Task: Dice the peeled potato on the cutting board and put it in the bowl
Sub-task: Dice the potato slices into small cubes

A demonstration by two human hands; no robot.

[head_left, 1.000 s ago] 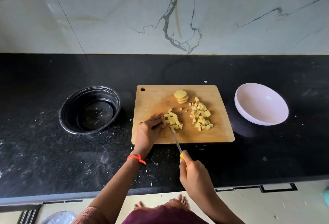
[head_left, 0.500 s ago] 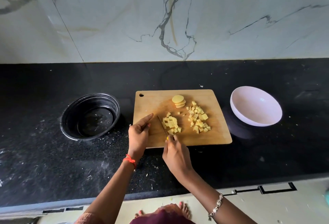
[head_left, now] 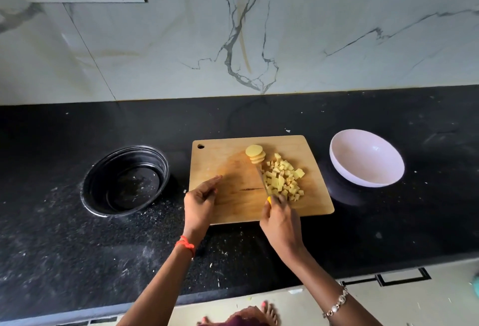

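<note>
- Potato dice (head_left: 282,180) lying heaped on the right half of the cutting board (head_left: 228,160), with uncut slices (head_left: 255,153) stacked just behind and the bowl (head_left: 366,157) sitting to the right on the counter.
- Gripping the knife (head_left: 261,178) in the right hand (head_left: 281,222), blade lying against the pile's left side.
- Holding the left hand (head_left: 201,201) released over the board's near-left part, fingers straight, grasping nothing.

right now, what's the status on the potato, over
Right hand grips knife, blade against diced pile. Left hand open over cutting board. Slice stack uncut, white bowl empty, path clear.
</note>
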